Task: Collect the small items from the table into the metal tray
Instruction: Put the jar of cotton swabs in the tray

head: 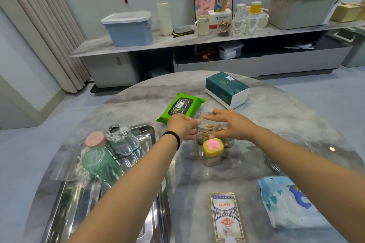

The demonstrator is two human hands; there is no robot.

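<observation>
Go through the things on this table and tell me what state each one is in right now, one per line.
Metal tray: on the table, holding three containers.
Cotton swab jar: in the tray, leaning.
Green cup: in the tray, tipped.
Pink-lidded jar: in the tray, lid on.
Clear container: on the table, between both hands.
Left hand: at the container's side.
Right hand: fingers straight, over it.
Yellow-lidded jar: upright, closed.

Marble table (pixel 138 104): metal tray (pixel 152 132), green wipes pack (pixel 181 106), tissue box (pixel 227 89), card box (pixel 227 217), yellow-lidded jar (pixel 213 152)

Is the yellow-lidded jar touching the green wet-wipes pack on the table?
Apart. The head view shows the yellow-lidded jar standing nearer the camera, with bare tabletop and a clear container between it and the green wet-wipes pack.
</observation>
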